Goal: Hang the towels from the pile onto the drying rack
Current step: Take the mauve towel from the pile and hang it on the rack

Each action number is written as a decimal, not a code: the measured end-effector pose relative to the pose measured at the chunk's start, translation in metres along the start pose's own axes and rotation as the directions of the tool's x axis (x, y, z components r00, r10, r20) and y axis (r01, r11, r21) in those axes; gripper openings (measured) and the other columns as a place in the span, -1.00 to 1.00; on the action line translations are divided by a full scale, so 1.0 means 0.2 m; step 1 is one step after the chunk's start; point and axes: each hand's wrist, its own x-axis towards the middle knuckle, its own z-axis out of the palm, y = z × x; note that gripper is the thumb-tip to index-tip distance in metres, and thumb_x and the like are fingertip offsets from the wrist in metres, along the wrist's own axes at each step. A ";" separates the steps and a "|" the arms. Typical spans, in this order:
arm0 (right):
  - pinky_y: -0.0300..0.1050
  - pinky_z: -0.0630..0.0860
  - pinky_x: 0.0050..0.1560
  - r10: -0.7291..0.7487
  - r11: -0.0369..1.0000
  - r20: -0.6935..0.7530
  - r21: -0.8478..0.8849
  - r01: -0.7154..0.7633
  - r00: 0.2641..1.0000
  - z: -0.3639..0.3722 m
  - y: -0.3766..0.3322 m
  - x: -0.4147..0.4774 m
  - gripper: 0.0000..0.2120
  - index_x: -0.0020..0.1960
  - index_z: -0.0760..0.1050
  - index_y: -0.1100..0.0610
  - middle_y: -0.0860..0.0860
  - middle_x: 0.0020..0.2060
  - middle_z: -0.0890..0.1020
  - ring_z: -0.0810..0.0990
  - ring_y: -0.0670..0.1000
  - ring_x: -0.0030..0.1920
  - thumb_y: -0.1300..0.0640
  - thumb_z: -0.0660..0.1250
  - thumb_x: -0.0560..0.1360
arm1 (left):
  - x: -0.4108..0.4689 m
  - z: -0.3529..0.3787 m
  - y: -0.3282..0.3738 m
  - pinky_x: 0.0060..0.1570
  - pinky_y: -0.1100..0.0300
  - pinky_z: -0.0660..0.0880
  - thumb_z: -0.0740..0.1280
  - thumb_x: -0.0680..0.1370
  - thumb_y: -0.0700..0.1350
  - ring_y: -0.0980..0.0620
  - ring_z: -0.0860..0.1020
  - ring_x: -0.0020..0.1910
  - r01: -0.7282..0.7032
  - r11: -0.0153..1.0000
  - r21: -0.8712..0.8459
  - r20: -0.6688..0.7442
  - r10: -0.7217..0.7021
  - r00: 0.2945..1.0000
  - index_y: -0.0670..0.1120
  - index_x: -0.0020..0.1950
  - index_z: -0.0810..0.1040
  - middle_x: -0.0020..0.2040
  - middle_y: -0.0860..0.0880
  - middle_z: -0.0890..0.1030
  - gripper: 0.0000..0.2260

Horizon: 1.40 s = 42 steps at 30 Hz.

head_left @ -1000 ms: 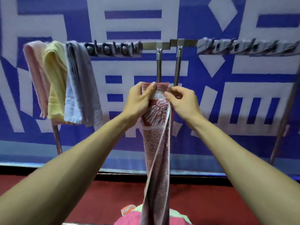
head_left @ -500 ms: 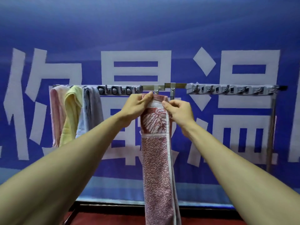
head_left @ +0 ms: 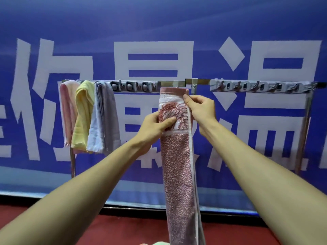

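Hanging folded from the drying rack [head_left: 178, 83] bar: red patterned towel [head_left: 178, 156]. Left hand [head_left: 154, 125] is pinching its patterned band; right hand [head_left: 201, 107] is pinching its upper right edge.

Large white characters "你最温" on the blue banner [head_left: 177, 23].

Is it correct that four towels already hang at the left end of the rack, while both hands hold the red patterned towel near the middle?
Not quite. The head view shows three towels at the left end of the rack: pink towel, yellow towel and grey towel. The rest is right: the left hand and right hand hold the red patterned towel near the middle.
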 end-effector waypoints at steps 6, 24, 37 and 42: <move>0.07 0.48 0.21 0.406 0.911 0.390 -0.108 -0.397 0.826 -0.09 0.24 -0.15 -0.33 0.12 0.58 0.13 0.05 0.04 0.66 0.59 0.07 0.11 -0.35 -0.05 0.55 | 0.09 0.08 -0.01 -0.27 0.28 0.56 0.38 0.52 -0.23 0.17 0.63 -0.29 -0.010 1.000 0.010 -0.211 0.012 0.977 -0.16 -0.02 0.61 -0.20 0.00 0.66 -0.94; -0.12 0.30 -0.18 0.254 0.933 0.618 -0.360 -0.020 0.744 -0.03 0.69 -0.42 -0.81 -0.12 0.47 0.22 0.00 -0.28 0.45 0.38 -0.08 -0.27 0.13 0.22 0.61 | 0.27 -0.05 -0.09 -0.11 0.07 0.56 0.41 0.48 -0.29 -0.03 0.56 -0.17 0.292 0.831 -0.474 -0.487 -0.523 0.699 -0.10 0.11 0.38 -0.13 -0.14 0.54 -0.70; 0.17 0.47 0.12 0.214 0.976 0.514 -0.086 -0.198 0.831 0.06 0.61 -0.33 -0.72 -0.08 0.51 0.12 0.05 -0.13 0.56 0.55 0.07 -0.03 -0.08 0.20 0.57 | 0.32 -0.04 -0.17 -0.14 0.11 0.59 0.25 0.61 -0.18 0.00 0.61 -0.24 0.170 0.985 -0.013 -0.183 -0.170 0.968 -0.22 0.02 0.56 -0.18 -0.09 0.63 -0.86; 0.22 0.56 -0.02 0.180 0.976 0.401 -0.190 -0.110 0.898 0.05 0.50 -0.31 -0.74 -0.08 0.57 0.27 0.19 -0.24 0.61 0.56 0.10 -0.21 0.05 0.31 0.52 | 0.29 -0.06 -0.21 -0.26 0.18 0.53 0.25 0.60 -0.11 0.03 0.58 -0.32 0.229 0.971 -0.066 -0.278 -0.239 0.931 -0.13 -0.14 0.53 -0.27 -0.05 0.61 -0.83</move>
